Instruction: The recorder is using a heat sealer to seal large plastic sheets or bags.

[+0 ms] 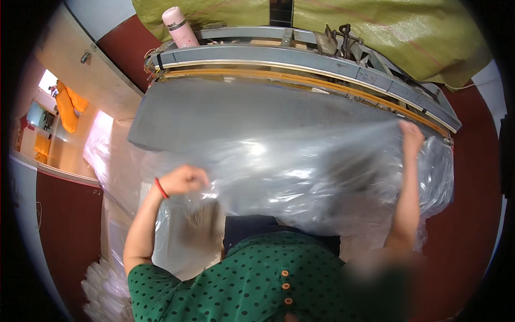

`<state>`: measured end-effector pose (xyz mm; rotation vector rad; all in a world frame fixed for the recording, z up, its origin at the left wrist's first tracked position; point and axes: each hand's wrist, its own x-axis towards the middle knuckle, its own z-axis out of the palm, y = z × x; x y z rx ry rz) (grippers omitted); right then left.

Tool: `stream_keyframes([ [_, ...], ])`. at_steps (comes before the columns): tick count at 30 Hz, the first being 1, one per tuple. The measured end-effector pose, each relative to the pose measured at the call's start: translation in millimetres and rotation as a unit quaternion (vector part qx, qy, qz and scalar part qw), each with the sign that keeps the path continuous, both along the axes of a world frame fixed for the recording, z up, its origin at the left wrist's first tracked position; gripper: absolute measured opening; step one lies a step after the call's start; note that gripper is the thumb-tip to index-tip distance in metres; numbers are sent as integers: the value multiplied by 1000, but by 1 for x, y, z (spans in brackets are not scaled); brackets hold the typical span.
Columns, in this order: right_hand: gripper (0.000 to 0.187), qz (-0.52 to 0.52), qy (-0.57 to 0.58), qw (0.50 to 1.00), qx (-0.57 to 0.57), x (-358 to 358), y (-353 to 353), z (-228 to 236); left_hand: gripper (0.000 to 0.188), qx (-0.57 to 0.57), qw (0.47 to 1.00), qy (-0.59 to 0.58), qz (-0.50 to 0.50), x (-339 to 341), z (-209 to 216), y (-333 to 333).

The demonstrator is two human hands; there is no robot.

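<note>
A large clear plastic sheet (pixel 268 161) stretches across in front of me, shiny and wrinkled. My right hand (pixel 411 137) pinches its far right corner, up near the metal frame. At the left, my left hand (pixel 185 180), with a red band on the wrist, is curled at the sheet's near left part; its fingers are closed and slightly blurred, and what lies in them is hard to make out. Beneath and beyond the film is a grey padded work surface (pixel 241 107). Bunched plastic hangs off its right end.
A long grey metal frame (pixel 241 55) with an orange strip (pixel 300 79) runs along the far edge. On it stand a pink bottle (pixel 179 28) and a metal clamp (pixel 346 40). A yellow-green woven cloth (pixel 386 32) hangs behind. Bundled plastic (pixel 107 287) lies at lower left, below an open door (pixel 88 59).
</note>
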<state>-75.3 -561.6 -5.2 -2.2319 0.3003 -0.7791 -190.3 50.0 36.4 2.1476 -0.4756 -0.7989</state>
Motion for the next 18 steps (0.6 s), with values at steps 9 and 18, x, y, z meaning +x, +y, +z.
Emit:
stream_keyframes([
  [9,32,-429,39,894,-124,-205,-308,12,35,386,900,60,195,26,-25,193],
  [18,37,-407,85,910,-7,-126,-253,15,28,158,693,-571,410,174,8,243],
])
